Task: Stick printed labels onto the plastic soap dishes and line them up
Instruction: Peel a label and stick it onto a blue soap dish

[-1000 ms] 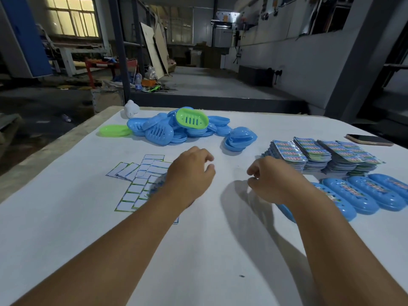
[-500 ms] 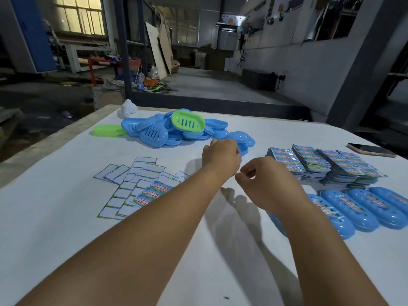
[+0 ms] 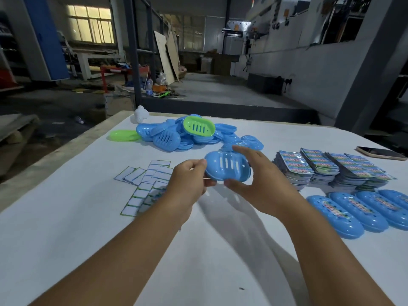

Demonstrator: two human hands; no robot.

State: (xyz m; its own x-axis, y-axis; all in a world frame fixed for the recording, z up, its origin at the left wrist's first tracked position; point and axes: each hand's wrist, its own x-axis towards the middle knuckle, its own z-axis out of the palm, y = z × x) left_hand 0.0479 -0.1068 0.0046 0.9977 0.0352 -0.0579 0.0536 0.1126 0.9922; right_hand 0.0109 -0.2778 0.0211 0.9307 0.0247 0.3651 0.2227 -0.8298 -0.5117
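Observation:
A blue slotted soap dish (image 3: 227, 168) is held above the white table (image 3: 66, 217), between both hands. My left hand (image 3: 187, 184) pinches its left end. My right hand (image 3: 260, 180) spans it, fingers over the top edge and thumb under it. Behind lies a pile of blue soap dishes (image 3: 172, 135) with a green dish (image 3: 198, 128) on top. Stacks of printed labels (image 3: 329, 168) stand at the right. In front of them, several labelled blue dishes (image 3: 357, 208) lie in a row.
White backing strips (image 3: 143, 180) are spread on the table left of my hands. A flat green lid (image 3: 123, 135) and a small white object (image 3: 140, 114) lie at the far left edge. A phone (image 3: 379, 153) rests at the far right.
My left hand reached to the pile, took a blue dish and brought it back toward me. My right hand opened and closed round the dish's right side.

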